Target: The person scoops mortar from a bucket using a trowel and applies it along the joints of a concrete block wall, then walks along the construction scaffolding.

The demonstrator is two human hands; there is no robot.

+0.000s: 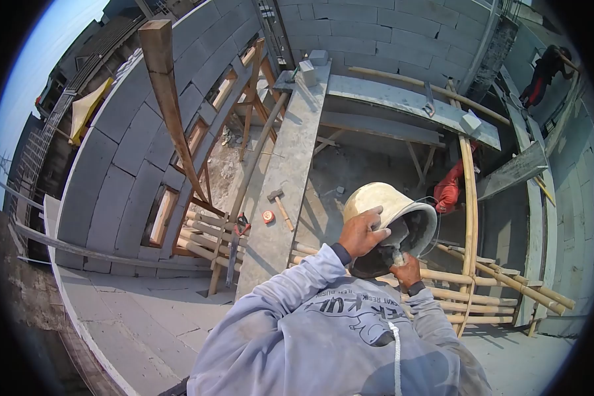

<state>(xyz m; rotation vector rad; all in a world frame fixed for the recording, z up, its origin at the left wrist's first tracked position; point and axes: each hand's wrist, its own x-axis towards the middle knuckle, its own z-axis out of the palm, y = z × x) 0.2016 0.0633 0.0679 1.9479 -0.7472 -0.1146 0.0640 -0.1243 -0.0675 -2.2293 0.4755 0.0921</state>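
The person wears a loose, long-sleeved top (pixel 257 350) in pale grey with a faint lavender cast, the cloth creased and rumpled. The left sleeve (pixel 308 272) and the right sleeve (pixel 435 317) reach down to the wrists, where a dark left band (pixel 341 253) and a dark right band (pixel 416 288) show. Printed on the chest are thick dark lettering (pixel 340 303), smaller lettering above it, both partly lost in folds, and a dark-outlined figure (pixel 375 330) hard to make out. Down the front hangs a white cord (pixel 396 350); both hands are bare
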